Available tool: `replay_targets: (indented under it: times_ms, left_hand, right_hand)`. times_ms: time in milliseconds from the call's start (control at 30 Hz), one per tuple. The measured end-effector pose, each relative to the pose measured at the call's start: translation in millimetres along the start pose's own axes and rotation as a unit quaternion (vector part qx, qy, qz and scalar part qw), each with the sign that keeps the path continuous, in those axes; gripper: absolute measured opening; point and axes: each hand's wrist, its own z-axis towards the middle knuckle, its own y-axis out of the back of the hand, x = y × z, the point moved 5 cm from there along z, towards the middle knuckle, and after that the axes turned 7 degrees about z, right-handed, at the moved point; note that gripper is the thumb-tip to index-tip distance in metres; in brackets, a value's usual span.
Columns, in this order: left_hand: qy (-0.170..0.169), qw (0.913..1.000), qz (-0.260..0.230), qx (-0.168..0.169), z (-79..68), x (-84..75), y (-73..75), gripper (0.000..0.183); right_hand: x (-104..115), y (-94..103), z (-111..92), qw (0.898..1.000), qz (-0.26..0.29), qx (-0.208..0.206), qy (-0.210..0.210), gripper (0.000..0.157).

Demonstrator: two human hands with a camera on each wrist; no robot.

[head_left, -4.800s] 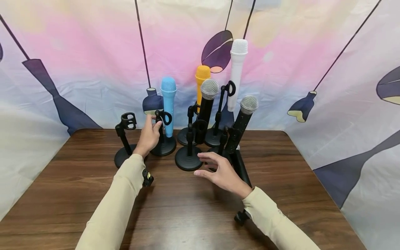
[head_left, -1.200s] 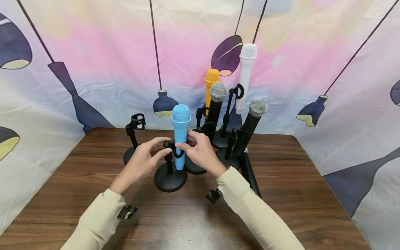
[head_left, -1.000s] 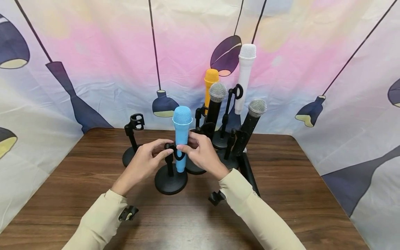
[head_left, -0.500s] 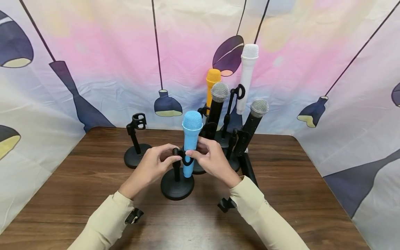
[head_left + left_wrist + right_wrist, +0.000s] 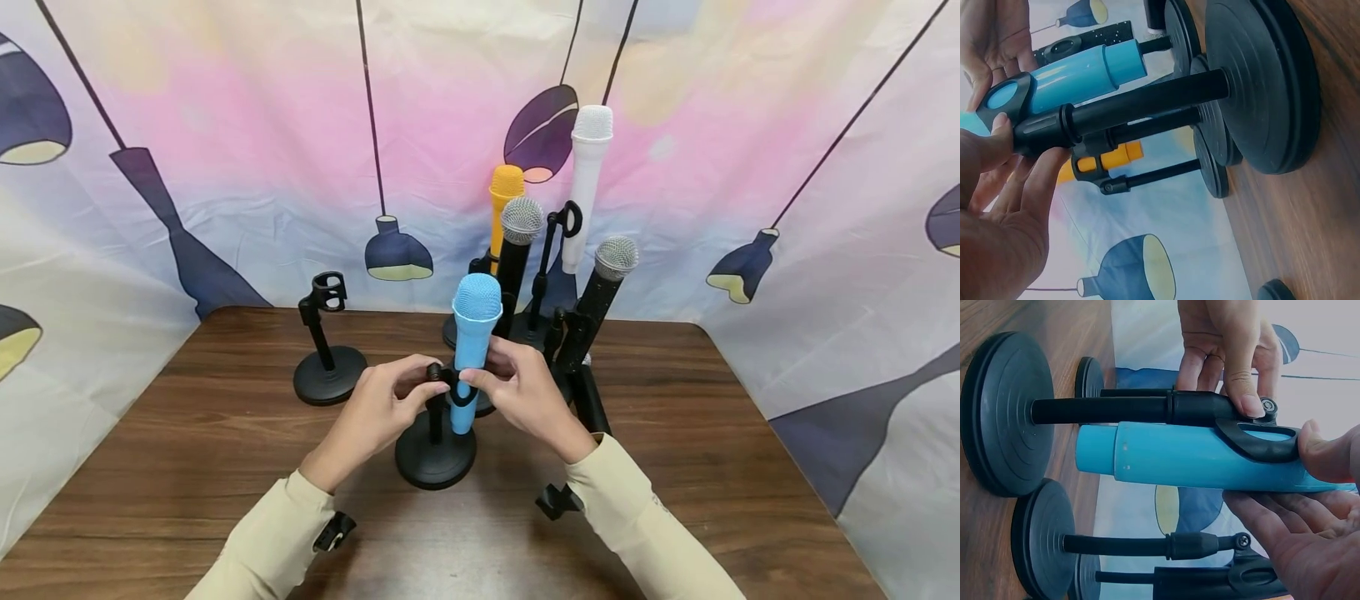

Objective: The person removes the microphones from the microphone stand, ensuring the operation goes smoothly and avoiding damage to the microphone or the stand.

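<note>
A light-blue microphone (image 5: 477,310) stands nearly upright in the ring clip (image 5: 1260,449) of a black desk stand (image 5: 436,460) at the middle of the table. My left hand (image 5: 381,410) pinches the top of the stand's post, just below the clip joint, with thumb and fingers. From the other side my right hand (image 5: 534,398) holds the microphone, thumb at the clip's edge and fingers behind the blue body. In the left wrist view the microphone's lower end (image 5: 1125,62) hangs beside the post (image 5: 1147,100), above the round base (image 5: 1260,81).
Behind stand a yellow microphone (image 5: 507,182), a white one (image 5: 592,154) and two black ones with silver heads (image 5: 522,220) (image 5: 617,257), close together. A stand with a bare clip (image 5: 331,375) is at left. A black bar (image 5: 590,402) lies right. A printed curtain (image 5: 285,100) hangs behind.
My left hand has brought the stand with the blue microphone forward and right from the back row. My right hand has come onto the microphone. Lately both hands shift slightly right and nearer.
</note>
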Motion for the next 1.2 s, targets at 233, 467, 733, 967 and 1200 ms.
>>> replay_targets:
  times_ms: [233, 467, 733, 967, 1200]
  left_hand:
    - [-0.016, 0.9999, -0.001, 0.003, 1.4, -7.6, -7.4, 0.02]
    - [-0.03, 0.9995, -0.001, 0.007, 5.1, -14.8, -19.0, 0.018]
    - [-0.039, 0.999, 0.022, 0.006, 7.7, -21.5, -26.0, 0.021]
    - [-0.039, 0.9988, 0.025, 0.014, 8.9, -22.5, -26.6, 0.021]
    - [-0.048, 0.9982, 0.026, 0.025, 11.0, -25.0, -28.5, 0.02]
  right_hand:
    - [1.0, 9.4, -7.9, 1.0, 0.0, -0.002, -0.009, 0.037]
    - [-0.6, 22.2, -15.7, 1.0, -0.019, -0.004, -0.012, 0.037]
    - [-2.2, 32.4, -21.7, 0.999, -0.03, -0.011, -0.015, 0.036]
    - [-3.0, 34.8, -20.6, 1.0, 0.002, 0.006, -0.016, 0.044]
    - [-4.9, 36.9, -20.7, 0.999, 0.023, 0.025, -0.025, 0.048]
